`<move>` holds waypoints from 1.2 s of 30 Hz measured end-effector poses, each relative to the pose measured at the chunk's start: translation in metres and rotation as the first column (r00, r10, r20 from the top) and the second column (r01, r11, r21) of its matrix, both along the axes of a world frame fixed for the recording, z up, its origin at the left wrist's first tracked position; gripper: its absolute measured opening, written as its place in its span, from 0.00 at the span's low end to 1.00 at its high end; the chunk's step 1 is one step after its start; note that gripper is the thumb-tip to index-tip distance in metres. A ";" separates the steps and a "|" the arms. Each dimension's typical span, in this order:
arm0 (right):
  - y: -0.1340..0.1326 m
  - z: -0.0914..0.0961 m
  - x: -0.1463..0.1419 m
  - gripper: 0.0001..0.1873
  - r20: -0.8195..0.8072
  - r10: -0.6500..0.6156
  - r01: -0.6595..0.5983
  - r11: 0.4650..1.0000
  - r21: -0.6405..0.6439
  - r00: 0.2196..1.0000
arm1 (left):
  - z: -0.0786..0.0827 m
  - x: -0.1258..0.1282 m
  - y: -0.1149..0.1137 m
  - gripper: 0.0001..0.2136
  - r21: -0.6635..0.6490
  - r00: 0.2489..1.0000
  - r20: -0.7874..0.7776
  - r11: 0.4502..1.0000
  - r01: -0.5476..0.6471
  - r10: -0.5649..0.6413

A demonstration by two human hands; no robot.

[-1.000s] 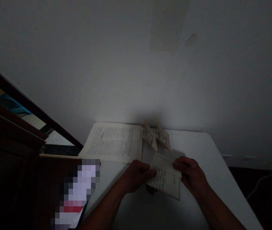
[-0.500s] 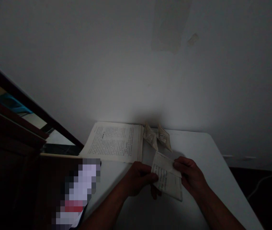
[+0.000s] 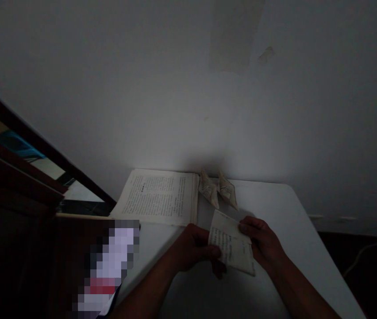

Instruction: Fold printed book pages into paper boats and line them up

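Note:
Between my two hands is a folded sheet of printed paper [image 3: 231, 241], held tilted above the white table [image 3: 268, 199]. My left hand [image 3: 197, 250] pinches its left edge, thumb on top and fingers beneath. At the upper right edge, my right hand [image 3: 261, 239] grips the paper between thumb and fingers. Just beyond the paper, two folded paper boats stand side by side: a left paper boat [image 3: 209, 190] and a right paper boat [image 3: 227, 190]. Some of my fingers are hidden behind the sheet.
An open book [image 3: 158, 197] with printed pages lies at the table's back left. A phone-like object [image 3: 109, 270], blurred out, is at the lower left. Behind the table rises a white wall [image 3: 162, 88]. A dark wooden frame [image 3: 52, 146] slants along the left.
The lower part of the folded paper has shifted slightly right and up. Both hands keep their grip and have barely moved. The boats and book stay where they were.

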State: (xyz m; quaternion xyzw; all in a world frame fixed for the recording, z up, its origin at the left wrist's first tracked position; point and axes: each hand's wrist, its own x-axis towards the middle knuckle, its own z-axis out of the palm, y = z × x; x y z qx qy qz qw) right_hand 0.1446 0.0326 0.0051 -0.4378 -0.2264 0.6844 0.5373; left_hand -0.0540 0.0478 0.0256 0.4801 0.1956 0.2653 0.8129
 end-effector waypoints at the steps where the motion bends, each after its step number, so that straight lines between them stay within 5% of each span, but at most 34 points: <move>1: 0.000 0.000 0.001 0.11 0.002 -0.015 0.015 1.000 0.004 1.000 | -0.001 0.000 0.000 0.17 0.007 1.000 -0.027 1.000 -0.008 0.008; 20: 0.000 -0.008 0.002 0.07 0.040 -0.068 0.063 0.991 0.121 0.997 | -0.013 0.011 -0.006 0.19 0.090 0.978 -0.124 0.983 -0.159 0.169; 30: -0.001 -0.014 -0.008 0.09 0.201 -0.404 0.348 0.900 0.262 0.893 | -0.017 0.025 -0.007 0.14 0.058 0.928 -0.205 0.950 -0.307 0.312; 36: -0.009 -0.011 -0.019 0.12 0.422 -0.483 0.405 0.875 0.265 0.767 | -0.022 0.037 -0.012 0.07 0.333 0.759 -0.292 0.806 -0.489 0.582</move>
